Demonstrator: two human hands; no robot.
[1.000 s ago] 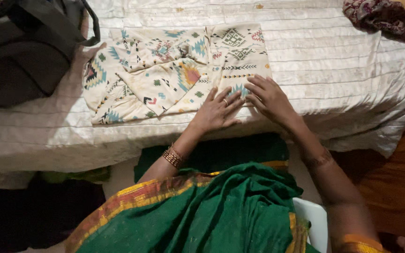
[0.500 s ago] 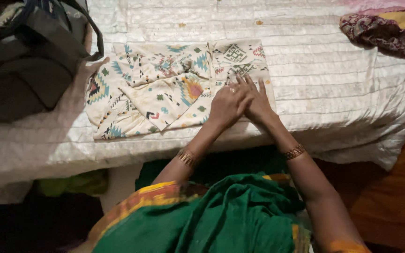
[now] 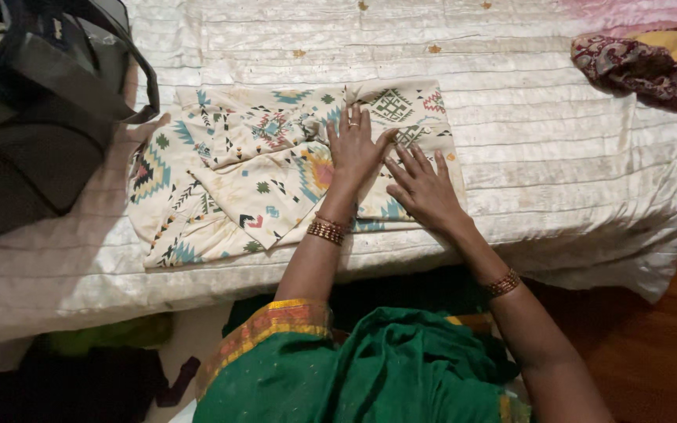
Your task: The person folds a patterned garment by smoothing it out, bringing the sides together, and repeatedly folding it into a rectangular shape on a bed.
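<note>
Left hand: my left hand (image 3: 352,146) lies flat on the patterned cloth (image 3: 276,168), fingers (image 3: 354,119) spread apart and pointing away from me; nothing is pinched, the palm simply weighs on the fabric, which I judge keeps the fold beneath it from lifting
Right hand: my right hand (image 3: 425,188) rests just beside the left, nearer to me and to its right; fingers apart, flat, gripping nothing; the palm sits near the cloth's near right corner, as if pressing that edge down
Cloth: cream with teal, red and black geometric motifs; folded into a rough rectangle under and to the left of both palms; a diagonal flap crosses it left of my left wrist, so the layers there are uneven
Bed cover: the pale ribbed bed cover (image 3: 573,157) stretches beyond my fingertips and off to both sides; it gives a broad, flat base for the cloth
Bag: a dark bag (image 3: 33,117) with a strap sits well to the left of my left hand, touching the cloth's far left corner
Other fabric: a maroon and yellow bundle (image 3: 652,59) lies well beyond my right hand, apart from the cloth
Wrists: gold bangles (image 3: 327,229) on both; green drape with orange border below my arms
</note>
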